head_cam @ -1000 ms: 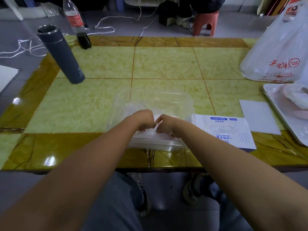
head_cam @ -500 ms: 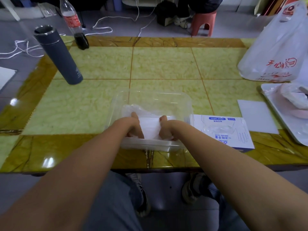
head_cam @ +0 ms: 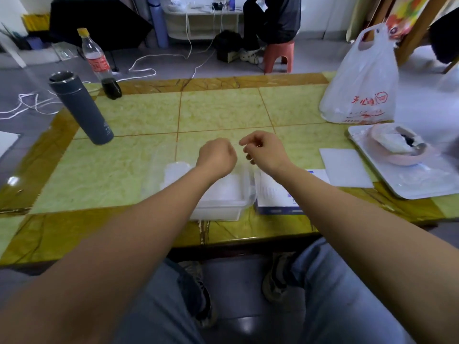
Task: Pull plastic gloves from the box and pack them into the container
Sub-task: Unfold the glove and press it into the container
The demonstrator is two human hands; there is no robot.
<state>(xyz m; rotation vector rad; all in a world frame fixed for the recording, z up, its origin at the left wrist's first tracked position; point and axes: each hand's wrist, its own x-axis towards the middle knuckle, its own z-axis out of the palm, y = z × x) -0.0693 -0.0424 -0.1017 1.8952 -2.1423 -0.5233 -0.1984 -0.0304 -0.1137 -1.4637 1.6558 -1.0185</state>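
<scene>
Clear container (head_cam: 218, 207) beneath curled left hand (head_cam: 216, 157) and right hand (head_cam: 263, 152), box (head_cam: 275, 200) alongside.

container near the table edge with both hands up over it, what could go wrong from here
1. The container sits close to the near edge of the table, so pressing gloves in could nudge it off.
2. The left hand and right hand hover above it, seemingly pinching a thin clear glove that barely shows. A loose grip could let it drift outside.
3. The glove box lies under the right forearm, which could knock it.
</scene>
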